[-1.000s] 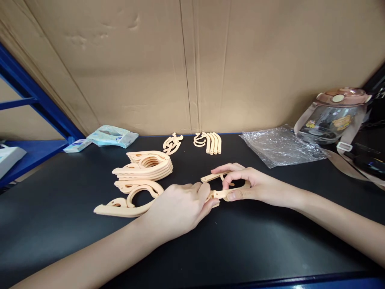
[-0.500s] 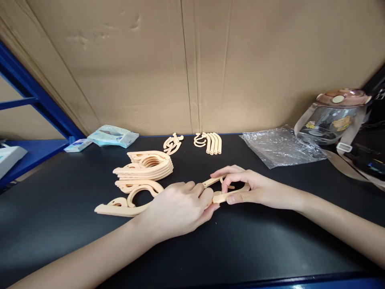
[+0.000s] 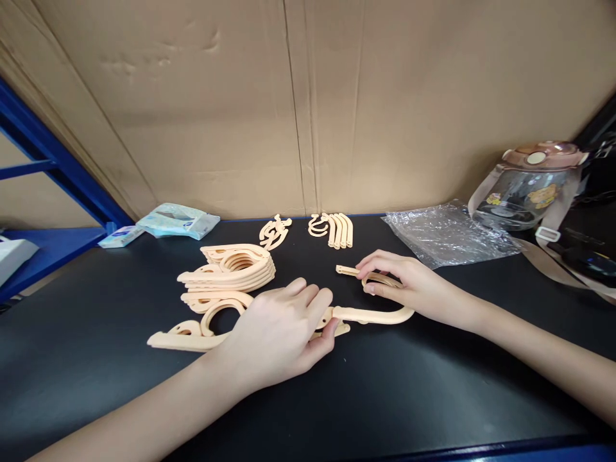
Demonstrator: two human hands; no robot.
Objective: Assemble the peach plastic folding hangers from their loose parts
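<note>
My left hand [image 3: 289,330] is closed on the middle of a beige plastic folding hanger [image 3: 373,315], whose curved arm reaches right along the black table. A short end of the hanger pokes out below my fingertips. My right hand [image 3: 414,282] pinches a slim beige hanger arm [image 3: 347,271] just behind that curved arm; its far end is partly covered by my fingers. Left of my left hand lies a stack of folded beige hangers [image 3: 231,276], with one more folded hanger [image 3: 185,341] in front, partly hidden by my wrist.
Loose hanger pieces [image 3: 275,231] and several curved hanger arms [image 3: 341,231] lie at the back by the cardboard wall. Tissue packs [image 3: 178,221] sit back left. A clear plastic bag [image 3: 447,234] and a strapped water bottle [image 3: 529,192] stand right, beside a black bag.
My right hand has moved slightly right and back, off the curved arm near my left hand, holding a slim piece apart. The curved arm now extends further right.
</note>
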